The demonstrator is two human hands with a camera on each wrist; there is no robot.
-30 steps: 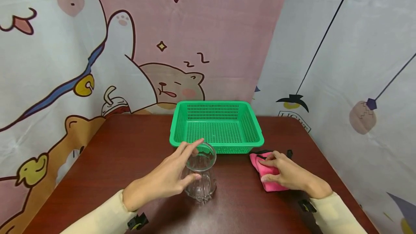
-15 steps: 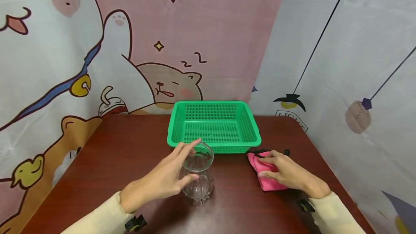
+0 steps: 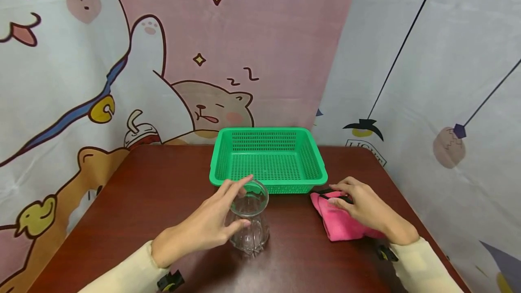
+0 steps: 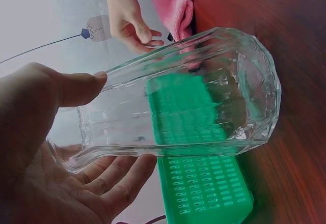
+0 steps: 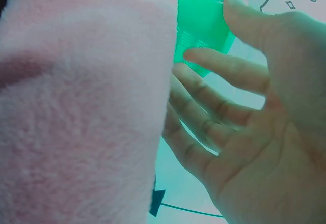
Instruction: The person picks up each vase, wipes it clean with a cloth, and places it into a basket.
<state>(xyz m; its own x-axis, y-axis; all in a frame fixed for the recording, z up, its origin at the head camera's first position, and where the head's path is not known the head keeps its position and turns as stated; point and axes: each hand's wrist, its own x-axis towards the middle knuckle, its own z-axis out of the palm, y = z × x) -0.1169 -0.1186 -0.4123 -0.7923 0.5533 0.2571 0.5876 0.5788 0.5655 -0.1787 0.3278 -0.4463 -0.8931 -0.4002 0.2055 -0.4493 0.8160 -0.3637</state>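
A clear glass vase [image 3: 249,234] with a flared rim and faceted sides stands upright at the middle of the table. My left hand [image 3: 203,220] holds it near the neck, thumb on one side and fingers on the other, as the left wrist view of the vase [image 4: 204,107] also shows. To the right lies a folded pink cloth [image 3: 342,225] with dark edging. Above its far part is my right hand [image 3: 366,205], its fingers loosely bent. In the right wrist view that hand [image 5: 254,127] has spread, relaxed fingers beside the fluffy cloth [image 5: 81,117], nothing pinched between them.
A green plastic basket [image 3: 268,186] with slotted sides sits behind the vase, between both hands. The dark red-brown table [image 3: 171,175] ends at a cartoon-printed curtain [image 3: 285,58] at the back and right.
My right hand has lifted off the pink cloth, moving slightly up and right. More of the cloth shows below it, reaching farther right. The left hand and vase stay put.
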